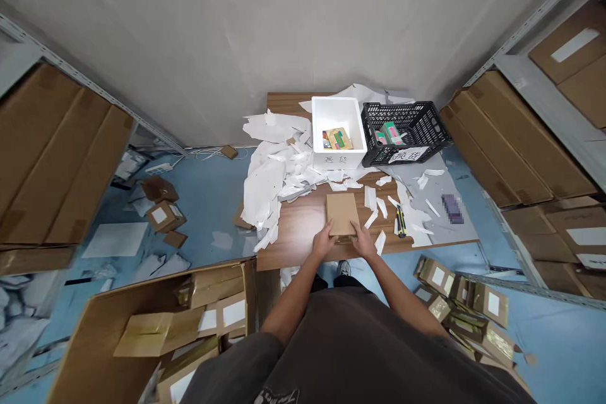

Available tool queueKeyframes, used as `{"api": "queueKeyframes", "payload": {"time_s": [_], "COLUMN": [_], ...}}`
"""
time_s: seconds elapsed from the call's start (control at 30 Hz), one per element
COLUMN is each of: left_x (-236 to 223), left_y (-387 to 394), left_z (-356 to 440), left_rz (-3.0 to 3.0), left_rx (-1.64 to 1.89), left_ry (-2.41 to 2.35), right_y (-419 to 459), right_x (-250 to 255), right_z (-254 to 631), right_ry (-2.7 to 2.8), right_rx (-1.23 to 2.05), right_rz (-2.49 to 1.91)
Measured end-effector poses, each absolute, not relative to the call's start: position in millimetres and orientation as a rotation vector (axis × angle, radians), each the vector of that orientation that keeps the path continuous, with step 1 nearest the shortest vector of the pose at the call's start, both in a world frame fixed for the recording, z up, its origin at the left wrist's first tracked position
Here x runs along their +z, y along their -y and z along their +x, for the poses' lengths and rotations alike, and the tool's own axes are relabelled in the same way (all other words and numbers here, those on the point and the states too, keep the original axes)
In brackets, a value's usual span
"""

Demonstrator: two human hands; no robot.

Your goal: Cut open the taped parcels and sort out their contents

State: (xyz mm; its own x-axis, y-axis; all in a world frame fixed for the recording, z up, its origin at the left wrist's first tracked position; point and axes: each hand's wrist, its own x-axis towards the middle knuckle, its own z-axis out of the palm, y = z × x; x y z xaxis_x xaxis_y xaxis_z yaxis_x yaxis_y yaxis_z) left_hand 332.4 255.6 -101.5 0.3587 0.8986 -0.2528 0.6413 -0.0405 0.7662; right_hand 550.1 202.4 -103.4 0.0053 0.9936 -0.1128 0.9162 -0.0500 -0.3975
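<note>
Both of my hands grip the near edge of a flat kraft-brown cardboard package [341, 214] lying on a wooden table [300, 227]. My left hand [324, 241] holds its near left corner, and my right hand [363, 241] holds its near right corner. A strip of gold wrapping shows under the package between my hands. To the right of my right hand lies a yellow-and-black utility knife [401, 222]. Torn white paper scraps [267, 183] cover much of the table's left side.
A white foam box [338, 132] and a black plastic crate [402, 129] hold small colourful items at the table's far side. An open carton [156, 334] of packages stands at lower left, and more packages [466, 309] lie on the blue floor at right. Cardboard sheets fill the shelves on both sides.
</note>
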Motion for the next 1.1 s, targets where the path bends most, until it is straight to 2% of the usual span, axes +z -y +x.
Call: {"api": "queueKeyframes", "payload": {"time_s": [0.17,0.3,0.67,0.87,1.1], "left_x": [-70.3,-66.2,-74.7,-77.9,-86.5], "left_y": [-283.9,-299.6,-307.8,-288.6,-274.1], "left_z": [334.2,345.9,370.7,376.7,387.5], "left_rz": [1.724,1.712,1.489,1.462,1.605], "left_rx": [0.5,0.431,0.487,0.624,0.625], "left_ry": [-1.477,-1.416,-1.444,-1.507,-1.482], "right_y": [-230.2,-253.7,-263.9,-248.4,-212.3], "right_x": [-58.2,-51.2,-66.3,-90.2,-135.3], "right_z": [561.1,575.3,597.1,601.8,604.6], "right_ry": [1.808,1.726,1.596,1.216,1.021], "right_rx": [0.575,0.675,0.835,0.866,1.12], "right_rz": [-2.151,-2.166,-2.156,-2.128,-1.803]}}
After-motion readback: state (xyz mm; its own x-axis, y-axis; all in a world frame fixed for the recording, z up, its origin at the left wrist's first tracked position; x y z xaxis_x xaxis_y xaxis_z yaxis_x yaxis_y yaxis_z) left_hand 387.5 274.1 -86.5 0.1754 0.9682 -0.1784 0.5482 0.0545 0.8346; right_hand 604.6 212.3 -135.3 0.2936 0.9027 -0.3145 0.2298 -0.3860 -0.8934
